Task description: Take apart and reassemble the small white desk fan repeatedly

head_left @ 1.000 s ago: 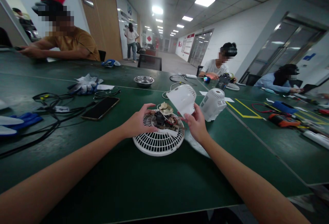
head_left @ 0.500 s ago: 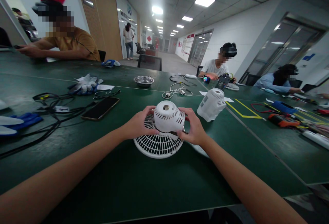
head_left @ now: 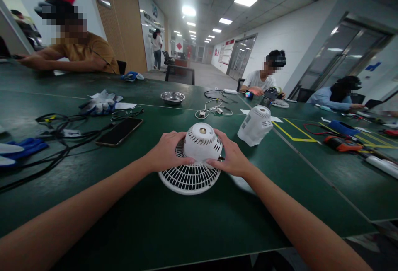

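Both hands are wrapped round a white plastic fan motor cover [head_left: 202,143], slotted at the sides, with a round hole on top. A brass-coloured piece shows inside that hole. My left hand [head_left: 167,151] grips the cover's left side, thumb low at the front. My right hand [head_left: 232,155] holds the other side the same way. Under the cover lies a round white fan grille [head_left: 190,182], flat on the green table [head_left: 174,225]. Whatever sits inside the cover is hidden. A white fan base part [head_left: 255,127] stands upright behind my right hand.
To the left are a phone [head_left: 120,131], black cables [head_left: 66,144] and work gloves [head_left: 101,103]. Farther back sit a metal bowl [head_left: 173,97] and a white cable [head_left: 214,111]. An orange multimeter [head_left: 342,143] lies right. Co-workers sit round the table.
The cover has come down slightly onto the grille, and its tilt has lessened. The brass-coloured piece now shows more clearly in its top hole. Both hands keep their hold.
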Action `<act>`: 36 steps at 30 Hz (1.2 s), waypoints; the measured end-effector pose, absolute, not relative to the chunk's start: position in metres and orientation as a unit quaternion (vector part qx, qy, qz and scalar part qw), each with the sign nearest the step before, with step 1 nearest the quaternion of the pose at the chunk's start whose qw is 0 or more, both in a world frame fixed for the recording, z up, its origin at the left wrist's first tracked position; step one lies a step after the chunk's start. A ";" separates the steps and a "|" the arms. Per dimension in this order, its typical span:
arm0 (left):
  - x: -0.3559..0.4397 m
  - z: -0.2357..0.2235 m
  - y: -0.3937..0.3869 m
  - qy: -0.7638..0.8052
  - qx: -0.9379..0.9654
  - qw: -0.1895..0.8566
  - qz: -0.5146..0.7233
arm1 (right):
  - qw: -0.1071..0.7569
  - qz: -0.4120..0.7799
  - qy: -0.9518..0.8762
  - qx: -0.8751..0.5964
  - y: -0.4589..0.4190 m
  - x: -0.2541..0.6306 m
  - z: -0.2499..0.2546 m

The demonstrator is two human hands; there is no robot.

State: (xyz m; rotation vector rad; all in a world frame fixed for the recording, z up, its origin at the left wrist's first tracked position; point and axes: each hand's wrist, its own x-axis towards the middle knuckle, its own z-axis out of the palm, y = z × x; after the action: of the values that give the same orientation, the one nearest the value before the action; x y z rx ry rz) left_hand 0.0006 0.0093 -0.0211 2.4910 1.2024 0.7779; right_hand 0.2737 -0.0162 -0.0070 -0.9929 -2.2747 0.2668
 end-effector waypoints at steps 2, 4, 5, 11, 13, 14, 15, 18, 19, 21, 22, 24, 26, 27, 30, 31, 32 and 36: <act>0.001 -0.018 0.008 0.408 0.864 0.130 0.267 | 0.321 0.089 -0.863 -0.380 -0.018 0.273 -0.006; 0.001 -0.015 0.007 0.400 0.869 0.128 0.263 | 0.325 0.078 -0.862 -0.380 -0.019 0.272 -0.005; 0.002 -0.014 0.006 0.397 0.871 0.128 0.260 | 0.328 0.076 -0.862 -0.380 -0.020 0.272 -0.005; 0.001 -0.016 0.007 0.405 0.870 0.123 0.253 | 0.339 0.123 -0.854 -0.376 -0.019 0.273 -0.005; 0.001 -0.017 0.007 0.406 0.870 0.119 0.255 | 0.338 0.138 -0.854 -0.372 -0.017 0.273 -0.005; 0.001 -0.017 0.007 0.407 0.869 0.119 0.255 | 0.337 0.145 -0.854 -0.369 -0.017 0.274 -0.004; 0.001 -0.017 0.007 0.408 0.869 0.121 0.254 | 0.335 0.151 -0.855 -0.366 -0.016 0.274 -0.004; 0.001 -0.015 0.007 0.407 0.870 0.128 0.248 | 0.326 0.156 -0.858 -0.364 -0.015 0.274 -0.005; 0.001 -0.014 0.006 0.407 0.870 0.128 0.248 | 0.327 0.151 -0.858 -0.365 -0.015 0.274 -0.006; 0.002 -0.013 0.005 0.408 0.870 0.127 0.247 | 0.336 0.140 -0.855 -0.368 -0.015 0.273 -0.010; 0.002 -0.012 0.004 0.410 0.869 0.127 0.247 | 0.342 0.138 -0.853 -0.370 -0.015 0.272 -0.012; 0.003 -0.011 0.003 0.414 0.867 0.128 0.245 | 0.349 0.144 -0.849 -0.370 -0.014 0.272 -0.015; 0.003 -0.011 0.003 0.418 0.866 0.128 0.243 | 0.352 0.150 -0.848 -0.368 -0.012 0.272 -0.016; 0.003 -0.011 0.003 0.419 0.866 0.126 0.244 | 0.354 0.150 -0.848 -0.365 -0.012 0.272 -0.017; 0.003 -0.011 0.003 0.415 0.868 0.123 0.246 | 0.362 0.149 -0.850 -0.352 -0.011 0.273 -0.016; 0.003 -0.011 0.003 0.412 0.869 0.124 0.246 | 0.363 0.151 -0.850 -0.351 -0.011 0.272 -0.016; 0.002 -0.011 0.003 0.410 0.869 0.127 0.246 | 0.364 0.156 -0.848 -0.354 -0.012 0.272 -0.016; 0.002 -0.009 0.001 0.408 0.866 0.138 0.253 | 0.363 0.183 -0.831 -0.380 -0.014 0.270 -0.014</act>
State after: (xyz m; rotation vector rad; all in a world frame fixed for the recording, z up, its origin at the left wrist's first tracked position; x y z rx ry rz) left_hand 0.0020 0.0010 -0.0088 2.5043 1.1814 0.7329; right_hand 0.2696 -0.0141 -0.0143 -0.9777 -2.1400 0.4706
